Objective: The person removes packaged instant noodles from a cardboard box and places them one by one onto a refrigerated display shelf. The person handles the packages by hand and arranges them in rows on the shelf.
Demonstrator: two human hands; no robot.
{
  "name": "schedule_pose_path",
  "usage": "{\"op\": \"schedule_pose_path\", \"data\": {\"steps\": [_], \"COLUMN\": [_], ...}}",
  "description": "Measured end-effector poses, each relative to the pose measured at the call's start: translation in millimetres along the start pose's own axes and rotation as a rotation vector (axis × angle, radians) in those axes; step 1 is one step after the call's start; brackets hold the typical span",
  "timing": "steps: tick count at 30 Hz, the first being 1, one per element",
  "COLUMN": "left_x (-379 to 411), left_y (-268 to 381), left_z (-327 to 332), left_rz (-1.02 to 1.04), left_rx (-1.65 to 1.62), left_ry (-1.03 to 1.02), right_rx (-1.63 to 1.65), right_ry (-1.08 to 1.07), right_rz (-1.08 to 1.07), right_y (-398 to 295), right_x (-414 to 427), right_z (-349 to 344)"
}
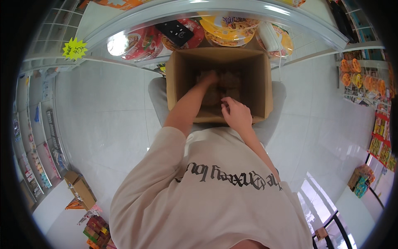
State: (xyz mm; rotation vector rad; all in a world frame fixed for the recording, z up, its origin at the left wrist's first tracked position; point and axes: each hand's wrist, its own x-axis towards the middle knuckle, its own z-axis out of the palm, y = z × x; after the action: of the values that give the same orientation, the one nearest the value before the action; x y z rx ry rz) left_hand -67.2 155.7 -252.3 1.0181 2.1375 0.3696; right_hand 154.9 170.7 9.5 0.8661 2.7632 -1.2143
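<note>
A deep cardboard box with its top uncovered sits between my knees. My left hand reaches down to the bottom of it, dim and blurred; whether it grips anything cannot be told. Around that hand lie several tan packages, too dark to name more exactly. My right hand hovers over the box's near side, fingers loosely bent and thumb apart, with nothing visible in it.
Beyond the box, a shelf edge crosses above red instant noodle bowls, yellow ones, a black cat-face pouch and a white power bank with a cable. Stocked shelves line the left; hanging goods are right.
</note>
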Motion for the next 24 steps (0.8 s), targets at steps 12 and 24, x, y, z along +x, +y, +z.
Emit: {"op": "schedule_pose_path", "data": {"steps": [12, 24], "left_x": [-62, -74], "left_y": [-67, -67], "left_z": [56, 65], "left_rz": [-0.146, -0.158], "left_rx": [0.154, 0.157], "left_ry": [-0.073, -0.128], "right_rx": [0.267, 0.099], "right_ry": [-0.108, -0.189], "right_rz": [0.119, 0.057], "right_y": [-7, 24], "right_x": [7, 25], "right_z": [-16, -3]}}
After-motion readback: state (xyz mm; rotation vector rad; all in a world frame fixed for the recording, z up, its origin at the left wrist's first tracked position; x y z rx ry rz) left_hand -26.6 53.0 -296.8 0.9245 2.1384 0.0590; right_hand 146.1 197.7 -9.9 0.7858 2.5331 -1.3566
